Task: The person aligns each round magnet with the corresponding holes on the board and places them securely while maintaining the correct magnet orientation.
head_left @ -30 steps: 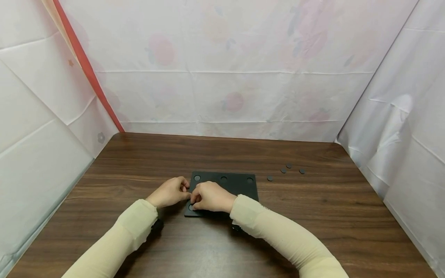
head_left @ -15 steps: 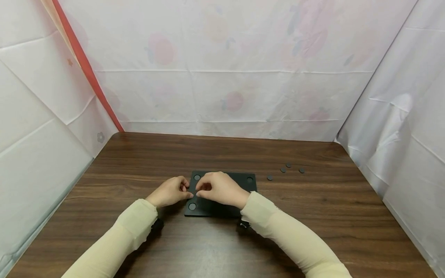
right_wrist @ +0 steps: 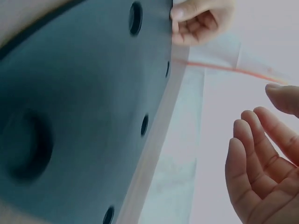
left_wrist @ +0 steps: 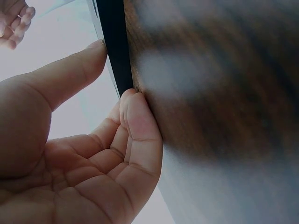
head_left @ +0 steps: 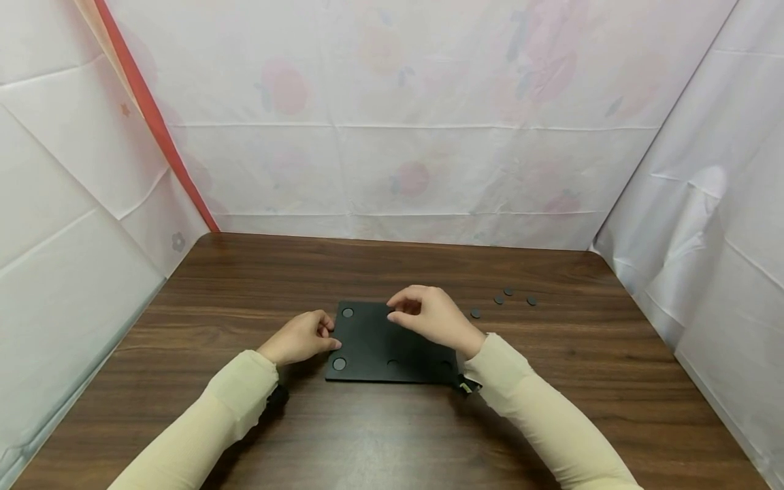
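A flat black rectangular board [head_left: 365,339] with round recesses lies on the table. Grey discs fill its far-left recess and its near-left recess; the far-left disc [head_left: 348,313] and near-left disc [head_left: 339,364] lie level with it. My left hand [head_left: 299,338] steadies the board's left edge, thumb on top and curled fingers [left_wrist: 140,119] against the side. Over the board's far right part hovers my right hand [head_left: 436,317], hiding some recesses. Its fingers are loosely bent, and in the right wrist view the thumb and fingers [right_wrist: 236,163] are apart with nothing between them.
Several loose dark discs lie on the brown wooden table [head_left: 245,272] right of the board, the nearest disc [head_left: 475,313] close to my right hand. White patterned curtains [head_left: 392,122] hang behind and along both sides of the table.
My right hand has lifted off the near-left disc and moved right and away across the board, uncovering that disc and the near recesses. The left hand stays at the board's edge.
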Available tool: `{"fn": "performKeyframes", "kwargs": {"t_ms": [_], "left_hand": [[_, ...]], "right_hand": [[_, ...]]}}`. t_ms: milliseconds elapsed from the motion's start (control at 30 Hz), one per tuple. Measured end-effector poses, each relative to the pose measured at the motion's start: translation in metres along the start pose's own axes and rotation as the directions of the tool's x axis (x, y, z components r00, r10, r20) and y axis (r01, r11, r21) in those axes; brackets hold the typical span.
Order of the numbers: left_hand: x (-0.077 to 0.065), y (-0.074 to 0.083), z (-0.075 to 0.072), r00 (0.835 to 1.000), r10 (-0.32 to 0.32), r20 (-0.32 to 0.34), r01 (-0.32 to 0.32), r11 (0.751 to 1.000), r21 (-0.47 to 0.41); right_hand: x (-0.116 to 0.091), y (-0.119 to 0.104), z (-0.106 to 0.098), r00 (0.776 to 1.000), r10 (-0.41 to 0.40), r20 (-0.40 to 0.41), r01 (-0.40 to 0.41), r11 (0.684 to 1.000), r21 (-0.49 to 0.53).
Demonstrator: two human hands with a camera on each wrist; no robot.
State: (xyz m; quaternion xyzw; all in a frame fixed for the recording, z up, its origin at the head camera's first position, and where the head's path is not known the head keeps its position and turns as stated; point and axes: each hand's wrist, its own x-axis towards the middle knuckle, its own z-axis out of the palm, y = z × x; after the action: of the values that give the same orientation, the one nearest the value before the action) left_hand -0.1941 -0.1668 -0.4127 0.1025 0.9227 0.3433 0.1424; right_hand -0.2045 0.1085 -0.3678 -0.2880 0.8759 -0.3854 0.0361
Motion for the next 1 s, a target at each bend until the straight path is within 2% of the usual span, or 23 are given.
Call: {"fn": "performKeyframes", "kwargs": {"t_ms": [267, 600, 800, 1000], "left_hand": [[-0.001, -0.001, 0.0, 1.0, 0.0, 0.008, 0.0, 1.0, -0.008], [-0.001, -0.001, 0.0, 1.0, -0.001, -0.007, 0.001, 1.0, 0.016], [0.0, -0.001, 0.0, 1.0, 0.003, -0.009, -0.003, 1.0, 0.021], [0.0, -0.001, 0.0, 1.0, 0.004, -0.006, -0.004, 1.0, 0.024]], "right_hand": [[-0.013, 0.021, -0.024, 0.995, 0.045, -0.086, -0.048, 0.998, -0.028], [-0.028, 0.048, -0.048, 0.969, 0.13, -0.208, -0.14, 0.99, -0.034], [-0.034, 0.067, -0.058, 0.946, 0.211, -0.248, -0.223, 0.974, -0.024], [-0.041, 0.087, -0.065, 0.937, 0.232, -0.262, -0.257, 0.965, -0.062]]}}
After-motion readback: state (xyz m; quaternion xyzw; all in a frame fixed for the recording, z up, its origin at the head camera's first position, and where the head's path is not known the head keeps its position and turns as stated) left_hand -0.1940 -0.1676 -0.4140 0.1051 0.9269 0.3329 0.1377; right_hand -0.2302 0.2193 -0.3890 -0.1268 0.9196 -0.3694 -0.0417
